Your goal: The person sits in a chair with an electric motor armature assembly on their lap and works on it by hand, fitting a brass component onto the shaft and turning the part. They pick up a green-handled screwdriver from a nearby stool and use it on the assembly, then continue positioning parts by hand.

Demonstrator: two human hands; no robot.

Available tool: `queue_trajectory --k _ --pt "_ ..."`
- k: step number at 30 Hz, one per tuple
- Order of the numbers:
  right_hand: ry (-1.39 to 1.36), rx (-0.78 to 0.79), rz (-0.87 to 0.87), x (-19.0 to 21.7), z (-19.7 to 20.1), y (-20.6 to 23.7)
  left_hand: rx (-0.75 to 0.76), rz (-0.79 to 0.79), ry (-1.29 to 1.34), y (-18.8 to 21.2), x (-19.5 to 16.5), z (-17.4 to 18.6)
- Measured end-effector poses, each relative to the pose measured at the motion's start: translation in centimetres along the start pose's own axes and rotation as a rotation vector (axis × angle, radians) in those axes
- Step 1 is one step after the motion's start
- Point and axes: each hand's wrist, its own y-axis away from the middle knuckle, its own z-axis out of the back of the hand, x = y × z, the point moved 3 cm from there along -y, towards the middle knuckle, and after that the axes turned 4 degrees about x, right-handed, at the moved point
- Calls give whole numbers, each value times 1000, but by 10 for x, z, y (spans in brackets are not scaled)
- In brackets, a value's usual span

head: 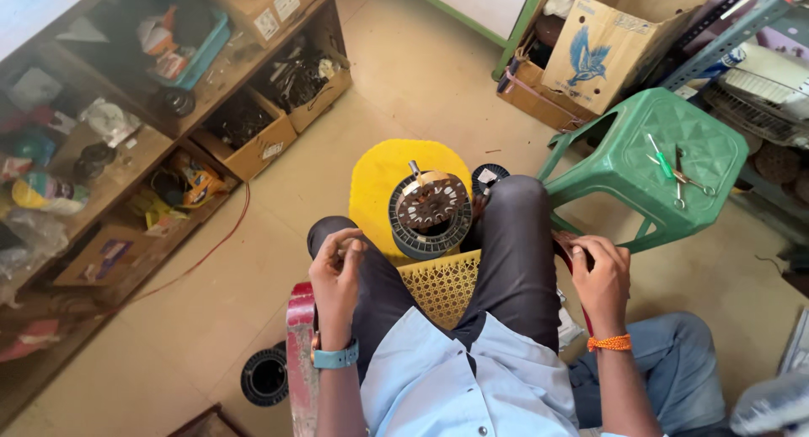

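Centrally, round motor stator flat face up, shaft pointing away.

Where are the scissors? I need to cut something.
In the head view, the scissors lie on the green plastic stool to the person's right, next to a green-handled screwdriver, beyond the right hand.

Left hand is resting on the knee; right hand is pinching wire beside the stator.
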Motion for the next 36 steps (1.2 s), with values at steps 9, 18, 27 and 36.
queue_trajectory --k 9,18,27,36 --pt "-16 47 13 -1 5 5 60 79 100 7 20 14" --pt "-75 87 -31 26 27 3 68 359 41 48 43 26" --pt "-93 22 -189 32 43 15 191 358 44 38 18 1" --pt "189 95 -172 19 41 19 59 259 -350 43 -20 10"
